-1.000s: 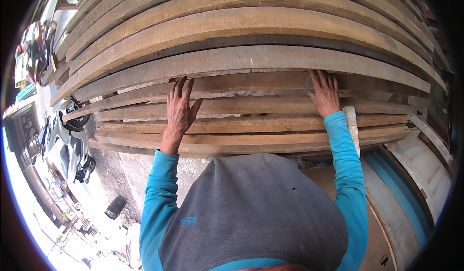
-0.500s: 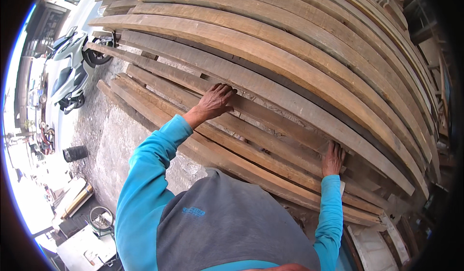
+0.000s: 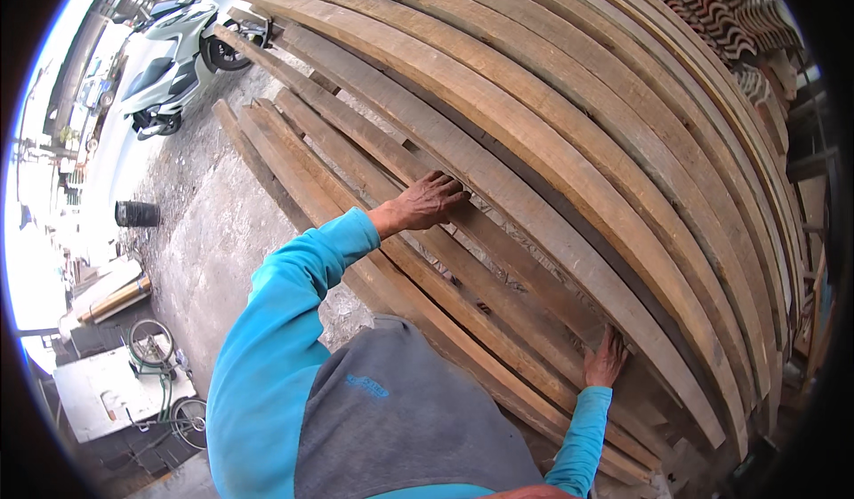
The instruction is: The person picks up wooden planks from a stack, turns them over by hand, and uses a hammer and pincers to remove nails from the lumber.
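A long brown wooden plank runs slantwise before me, from far left to near right. My left hand lies over it near its middle, fingers curled over the far edge. Farther down the same plank, towards its right end, my right hand grips the edge, its fingertips partly hidden. Just beyond lies a greyer plank, with a narrow gap between the two. Closer to my body, several more planks lie side by side.
More long planks are ranked beyond, up to a stack of curved roof tiles. At the left stand a white motor scooter, a black bucket-like container and a cart with a white board. Rough concrete floor shows between.
My view has turned, so the planks now slope more steeply and the roof tiles show more fully. Both hands remain on the same plank.
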`<control>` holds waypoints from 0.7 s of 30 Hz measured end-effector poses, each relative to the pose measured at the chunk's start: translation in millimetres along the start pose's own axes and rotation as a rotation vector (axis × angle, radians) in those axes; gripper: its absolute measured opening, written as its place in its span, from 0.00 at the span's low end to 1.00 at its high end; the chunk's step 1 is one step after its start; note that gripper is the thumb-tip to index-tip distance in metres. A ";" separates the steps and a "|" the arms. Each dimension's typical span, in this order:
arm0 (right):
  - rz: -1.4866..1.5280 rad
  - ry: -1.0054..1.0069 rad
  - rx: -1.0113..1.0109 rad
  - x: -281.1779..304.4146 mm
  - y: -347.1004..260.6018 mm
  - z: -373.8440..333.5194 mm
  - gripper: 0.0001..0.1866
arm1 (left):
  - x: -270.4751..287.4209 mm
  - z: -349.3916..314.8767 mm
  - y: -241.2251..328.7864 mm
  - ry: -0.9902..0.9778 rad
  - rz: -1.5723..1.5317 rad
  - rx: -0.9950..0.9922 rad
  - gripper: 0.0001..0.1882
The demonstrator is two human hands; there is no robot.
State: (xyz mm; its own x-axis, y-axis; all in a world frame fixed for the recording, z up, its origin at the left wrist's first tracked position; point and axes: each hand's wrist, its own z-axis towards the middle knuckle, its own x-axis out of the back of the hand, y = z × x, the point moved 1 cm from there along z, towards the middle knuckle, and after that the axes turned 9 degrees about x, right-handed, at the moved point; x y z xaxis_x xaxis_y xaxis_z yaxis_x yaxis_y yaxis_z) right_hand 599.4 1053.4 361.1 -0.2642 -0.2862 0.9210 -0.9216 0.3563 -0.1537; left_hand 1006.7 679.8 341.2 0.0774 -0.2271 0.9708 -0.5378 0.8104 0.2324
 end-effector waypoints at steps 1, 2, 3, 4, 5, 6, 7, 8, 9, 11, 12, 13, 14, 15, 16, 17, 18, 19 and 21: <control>0.032 0.043 -0.017 -6.6 6.9 -8.2 0.47 | 11.7 23.0 9.8 -0.088 -0.062 0.010 0.33; 0.049 0.061 -0.045 -8.2 11.5 -15.9 0.44 | 18.3 35.0 17.3 -0.120 -0.087 0.021 0.32; 0.046 0.074 -0.046 -5.6 5.3 -14.7 0.42 | 19.4 43.0 21.3 -0.111 -0.104 -0.004 0.33; 0.021 0.074 -0.043 -3.9 4.1 -10.7 0.40 | 16.0 41.4 28.9 -0.080 -0.116 -0.021 0.33; 0.003 0.074 -0.026 -4.7 4.9 -3.0 0.38 | 12.2 35.4 32.6 -0.055 -0.122 -0.010 0.33; -0.015 0.087 -0.017 -5.5 5.1 4.0 0.36 | 9.1 29.3 32.8 -0.036 -0.123 0.000 0.33; -0.032 0.118 -0.017 -5.2 2.5 8.4 0.34 | 4.7 23.0 34.2 -0.023 -0.115 0.017 0.34; -0.045 0.160 -0.031 -5.3 1.7 11.4 0.33 | 0.7 17.0 36.0 -0.018 -0.094 0.032 0.34; -0.059 0.202 -0.023 -3.5 -2.1 11.1 0.27 | 1.7 12.5 33.7 -0.025 -0.068 0.034 0.34; -0.055 0.283 -0.080 -20.1 -1.7 7.9 0.25 | 0.9 13.8 31.5 -0.046 -0.017 0.007 0.36; -0.036 0.277 -0.100 -21.2 -6.2 6.9 0.25 | 0.3 16.7 32.9 -0.043 0.001 -0.015 0.36; -0.027 0.292 -0.109 -23.2 -7.2 1.3 0.25 | -1.0 18.3 33.8 -0.031 0.010 -0.031 0.36; 0.039 0.281 -0.170 -26.4 -10.6 -2.4 0.27 | -2.0 16.0 31.1 -0.018 0.021 -0.036 0.37; 0.104 0.267 -0.225 -28.6 -13.8 -3.3 0.30 | -5.4 15.8 27.7 -0.028 0.013 -0.018 0.37; 0.110 0.277 -0.215 -29.6 -17.5 -1.5 0.30 | -5.9 13.8 23.2 -0.021 0.025 -0.012 0.37; 0.096 0.282 -0.236 -30.0 -19.8 -3.1 0.28 | -7.2 14.1 24.6 -0.007 0.020 -0.028 0.37; 0.082 0.288 -0.257 -30.2 -21.7 -4.1 0.27 | -6.8 12.9 25.3 0.007 0.014 -0.044 0.37; 0.082 0.289 -0.256 -32.9 -23.9 -2.1 0.27 | -4.4 10.8 24.4 -0.020 0.013 -0.001 0.37; 0.085 0.263 -0.236 -32.4 -20.1 3.2 0.28 | -1.1 12.3 28.1 -0.020 -0.008 -0.019 0.38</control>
State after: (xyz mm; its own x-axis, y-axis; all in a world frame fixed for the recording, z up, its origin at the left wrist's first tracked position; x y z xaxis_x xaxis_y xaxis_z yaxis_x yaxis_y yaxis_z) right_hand 625.5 1052.6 333.3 -0.2267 -0.0195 0.9738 -0.8004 0.5735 -0.1748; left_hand 981.2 696.2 345.9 0.0648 -0.2438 0.9676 -0.5216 0.8184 0.2411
